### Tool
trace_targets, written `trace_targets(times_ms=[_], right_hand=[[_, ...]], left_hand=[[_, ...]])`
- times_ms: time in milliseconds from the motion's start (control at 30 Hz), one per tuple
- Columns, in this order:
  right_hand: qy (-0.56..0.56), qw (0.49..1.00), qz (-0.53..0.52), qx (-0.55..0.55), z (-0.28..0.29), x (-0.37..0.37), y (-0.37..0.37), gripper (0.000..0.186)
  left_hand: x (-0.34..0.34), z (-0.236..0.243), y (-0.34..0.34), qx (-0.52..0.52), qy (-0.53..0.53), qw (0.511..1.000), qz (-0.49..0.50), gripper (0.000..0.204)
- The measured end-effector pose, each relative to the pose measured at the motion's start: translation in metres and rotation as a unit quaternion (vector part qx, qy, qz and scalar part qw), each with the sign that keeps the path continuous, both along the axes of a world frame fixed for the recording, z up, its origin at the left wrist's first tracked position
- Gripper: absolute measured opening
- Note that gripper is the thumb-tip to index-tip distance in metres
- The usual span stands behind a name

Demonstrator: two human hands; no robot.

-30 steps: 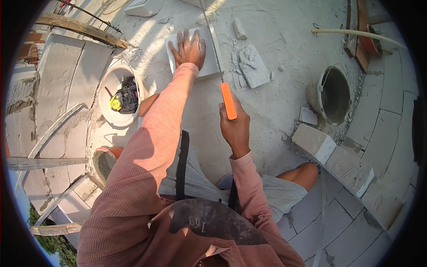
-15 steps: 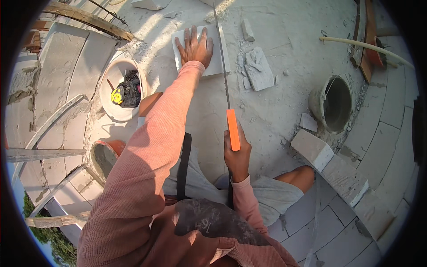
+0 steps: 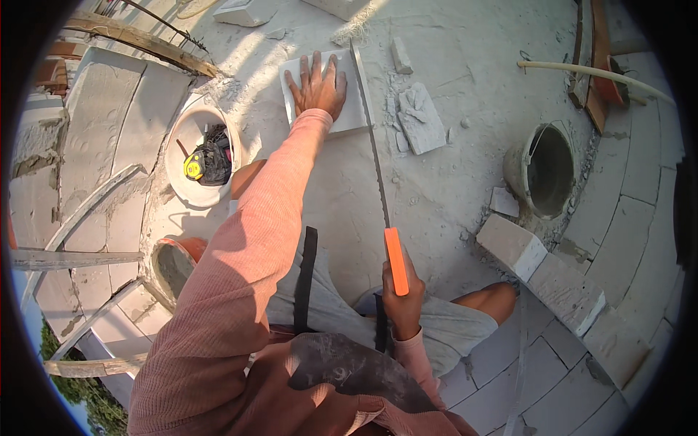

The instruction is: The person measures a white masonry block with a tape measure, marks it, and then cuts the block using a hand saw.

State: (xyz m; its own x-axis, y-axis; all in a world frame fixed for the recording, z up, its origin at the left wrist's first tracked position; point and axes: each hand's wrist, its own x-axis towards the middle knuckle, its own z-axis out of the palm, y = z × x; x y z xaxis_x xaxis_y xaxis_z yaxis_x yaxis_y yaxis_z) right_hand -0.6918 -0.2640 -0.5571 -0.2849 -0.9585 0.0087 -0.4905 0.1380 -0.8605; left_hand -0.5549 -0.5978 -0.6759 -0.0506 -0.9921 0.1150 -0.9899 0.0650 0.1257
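My left hand (image 3: pixel 318 89) lies flat on a pale grey-white block (image 3: pixel 353 109), its fingers spread toward the far edge. Along the block's right side runs the thin blade of a hand saw (image 3: pixel 379 171), its tip by the far right corner. Wrapped round the saw's orange handle (image 3: pixel 396 261) is my right hand (image 3: pixel 407 294), close to my body and above my right thigh. A narrow strip of the block shows right of the blade; whether it is cut free I cannot tell. Broken block pieces (image 3: pixel 422 120) lie just right of the saw.
A white bucket (image 3: pixel 195 190) holding a yellow tape measure (image 3: pixel 193 166) and dark items stands at left, an orange-rimmed bucket (image 3: pixel 190 247) nearer me. To the right are a grey bucket (image 3: pixel 518 174) and a row of blocks (image 3: pixel 560 287). Timber (image 3: pixel 145 42) lies far left.
My right hand has drawn the saw back toward my body and slightly right. My left hand stays pressed on the block.
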Motion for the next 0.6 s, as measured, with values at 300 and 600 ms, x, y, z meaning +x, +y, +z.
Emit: trace_targets(times_ms=[300, 600], right_hand=[[-0.045, 0.996, 0.002, 0.080, -0.018, 0.008, -0.039, 0.053], [-0.041, 0.991, 0.022, 0.127, -0.012, -0.002, -0.043, 0.053]], left_hand=[[0.002, -0.003, -0.005, 0.013, 0.006, 1.000, -0.009, 0.057], [0.002, -0.007, -0.004, -0.007, 0.008, 1.000, -0.007, 0.059]])
